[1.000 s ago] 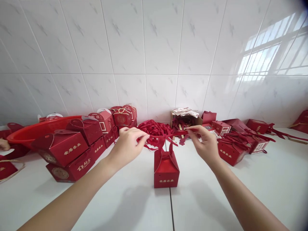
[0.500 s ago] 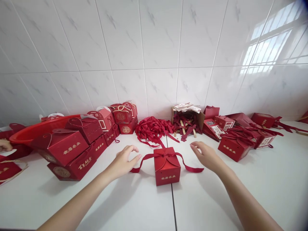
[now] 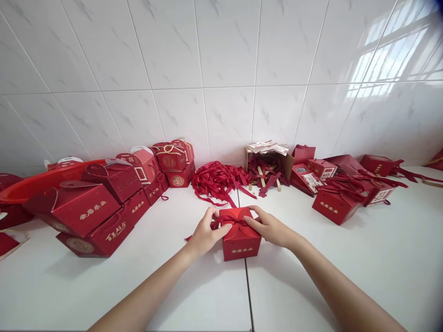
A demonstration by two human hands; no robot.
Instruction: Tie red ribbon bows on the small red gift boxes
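Note:
A red gift box with gold lettering on its front stands upright on the white table. Across its petal-shaped top flaps runs a dark red ribbon, crossed or knotted in the middle. My left hand is at the box's left upper edge, thumb and fingers closed on the ribbon on that side. From the right, my right hand has its thumb on the ribbon near the knot, its other fingers behind the box's far edge. The ribbon's right tail is hidden by that hand; a bit of the left tail shows beyond my left hand.
Stacked red gift boxes and an orange-red basin stand at the left. Against the tiled wall lie a heap of red ribbons and an open carton of dark red strips. More boxes sit at the right.
Both my hands have come inward from either side of the box and closed on its ribbon. The view has shifted slightly, and another person's hand at the left edge is out of sight.

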